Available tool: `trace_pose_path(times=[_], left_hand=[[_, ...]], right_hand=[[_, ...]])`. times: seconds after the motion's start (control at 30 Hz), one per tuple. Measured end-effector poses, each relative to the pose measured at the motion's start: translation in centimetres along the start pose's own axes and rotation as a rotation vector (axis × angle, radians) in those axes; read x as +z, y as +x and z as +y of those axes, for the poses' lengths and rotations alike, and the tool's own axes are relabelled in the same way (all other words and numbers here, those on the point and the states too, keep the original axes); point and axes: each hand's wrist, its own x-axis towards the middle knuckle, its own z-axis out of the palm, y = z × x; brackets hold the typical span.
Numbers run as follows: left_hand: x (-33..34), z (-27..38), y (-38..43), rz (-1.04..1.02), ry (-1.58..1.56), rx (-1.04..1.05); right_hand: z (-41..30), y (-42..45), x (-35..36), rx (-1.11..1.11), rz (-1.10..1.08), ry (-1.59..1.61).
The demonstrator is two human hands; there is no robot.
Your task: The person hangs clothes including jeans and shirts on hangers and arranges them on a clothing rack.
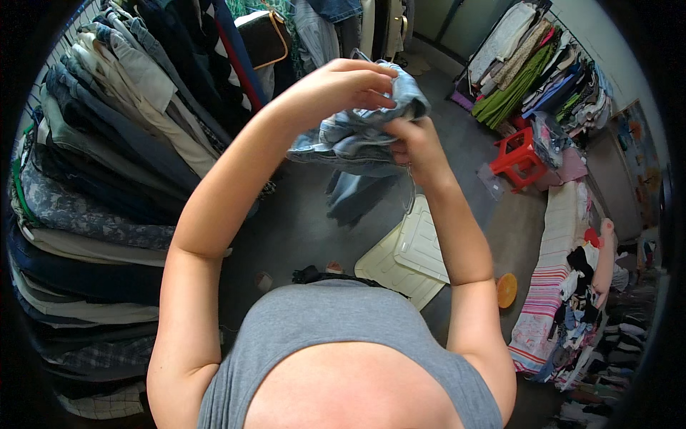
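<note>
A bunched light-blue denim garment (348, 139) is raised in front of me, with a frayed leg end hanging down toward the floor. My left hand (359, 83) comes from the picture's left side and rests over the top of the denim, its fingers bent against the cloth. On the other side, my right hand (415, 142) grips a folded edge, slightly blurred. A thin wire hanger (411, 198) shows below my right hand, and a bit of wire pokes out above the denim. How the hanger joins the garment is hidden.
Densely hung trousers (107, 139) line the left side. Pale plastic lids (420, 241) lie on the floor below my right forearm. A red plastic stool (520, 158) stands at right, near a rack of clothes (514, 80). A striped cloth-covered surface (541, 284) holds piled garments.
</note>
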Motion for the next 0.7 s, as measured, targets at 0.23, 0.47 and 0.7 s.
trace_pose_path(times=[0.23, 0.47, 0.7], left_hand=[[-8.3, -14.5, -8.3, 0.636, 0.558, -0.286], [-5.2, -19.3, -6.4, 0.442, -0.752, -0.486], [0.2, -6.8, -1.3, 0.578, -0.595, -0.124]], right_hand=[[2.1, 0.9, -3.7, 0.278, 0.158, 0.665], [6.3, -1.4, -5.7, 0.265, -0.023, 0.706], [20.0, -3.0, -9.3, 0.677, 0.064, 0.561]])
